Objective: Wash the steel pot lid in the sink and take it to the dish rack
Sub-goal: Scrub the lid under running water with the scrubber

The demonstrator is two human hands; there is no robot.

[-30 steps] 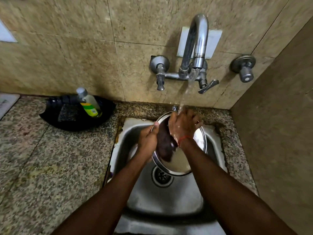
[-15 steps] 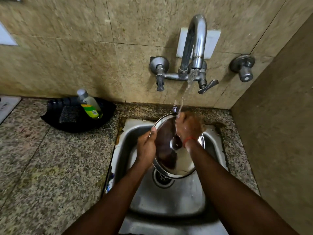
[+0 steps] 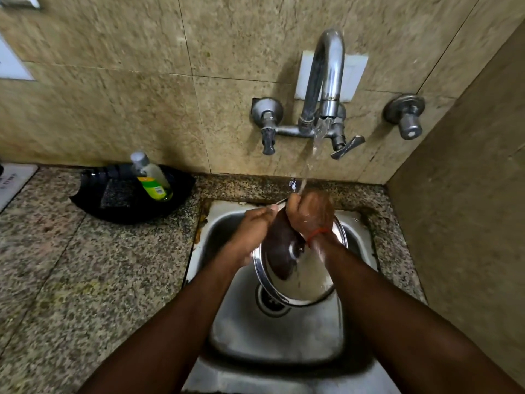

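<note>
Raised higher under the tap's stream, the right hand (image 3: 309, 214) and left hand (image 3: 251, 231) both grip the steel lid (image 3: 301, 280) tilted over the sink (image 3: 272, 336).

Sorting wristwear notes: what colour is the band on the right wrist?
Red-orange, a thin thread band; the head view shows it.

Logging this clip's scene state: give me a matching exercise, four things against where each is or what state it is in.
Things:
1. steel pot lid
2. tap
3. soap bottle
4. left hand

States:
A. lying in the black tray
B. gripping the lid's rim
C. running water
D. held tilted over the sink

Pairs: 1-D, 2-C, 3-A, 4-B
</note>
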